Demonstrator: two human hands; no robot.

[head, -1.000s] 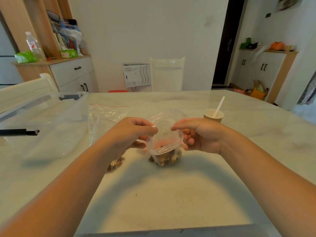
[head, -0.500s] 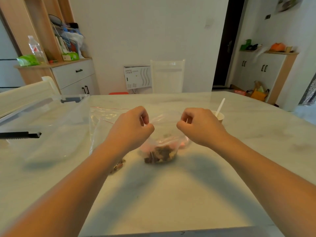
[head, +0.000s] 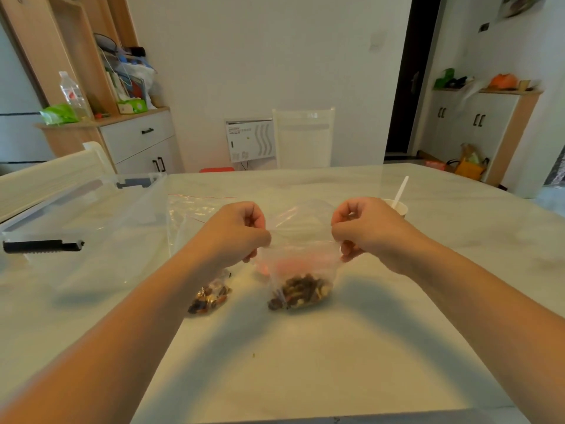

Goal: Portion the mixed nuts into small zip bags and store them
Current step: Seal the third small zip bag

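Both hands up over the table (head: pixel 305 362), mid-depth, centre. Left hand (head: pixel 235 234) pinches the left top corner of the small zip bag (head: pixel 301 261), right hand (head: pixel 363 231) pinches the right top corner; fingers curled on the plastic, top edge stretched between them. Can't tell whether the zip strip is sealed.

Mixed nuts (head: pixel 301 292) sit in the bottom of the bag, and the bag's base looks to rest on the table or just above it; contact not clear.

Second nut bag (head: pixel 211 296) lies on the table just left of the held one, partly under the left forearm, apart from it. A larger clear bag with red zip line (head: pixel 195 209) lies flat behind the left hand.

Left side: clear plastic bin (head: pixel 91 215) takes up the table's left edge region, black latch (head: pixel 42 246) on its near wall. Its right wall is near the large bag.

Right side: paper cup (head: pixel 400 208) with white spoon (head: pixel 400 191) just behind the right hand, partly hidden by it.

Open room: wide bare stretch of table between the bags and the near edge, and to the right of the right forearm out to the far right edge. A small crumb (head: pixel 253 355) lies in the near stretch.

White chair (head: pixel 302 136) at the far edge, centred.
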